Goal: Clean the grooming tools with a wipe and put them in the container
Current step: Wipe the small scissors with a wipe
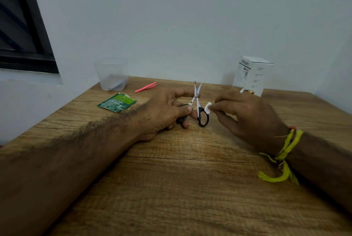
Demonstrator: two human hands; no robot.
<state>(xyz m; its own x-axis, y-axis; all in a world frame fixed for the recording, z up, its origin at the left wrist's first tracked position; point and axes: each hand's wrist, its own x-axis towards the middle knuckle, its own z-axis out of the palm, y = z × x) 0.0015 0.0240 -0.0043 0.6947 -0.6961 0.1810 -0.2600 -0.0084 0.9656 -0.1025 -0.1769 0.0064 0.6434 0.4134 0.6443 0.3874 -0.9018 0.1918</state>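
Wood-grain table (190, 188) fills the view, and right in the middle of it the small scissors (198, 102) stand with their blades pointing up and away, parted in a narrow V — black handles down near the tabletop. Left hand (163, 114) has them: fingers curled through and around the left handle loop, the thumb lying over the top, the forefinger stretched out behind the pivot. Right hand (245, 115) comes in from the other side, thumb and fingertips pinching a small folded white wipe (208, 107), and that wipe sits just beside the right handle, at the base of the blade, touching or nearly touching; I cannot tell which. A yellow thread band (285, 152) is tied round the right wrist, and a ring shows on one finger. Back on the left, the clear plastic container (112, 74) stands against the wall with something dark lying in its bottom, too blurred to name. Between the container and the scissors, pink tweezers (146, 87) lie flat on the wood — well apart from both hands. A torn green sachet (117, 102) lies nearer the left forearm, and a white box (251, 75) stands upright behind the right hand.
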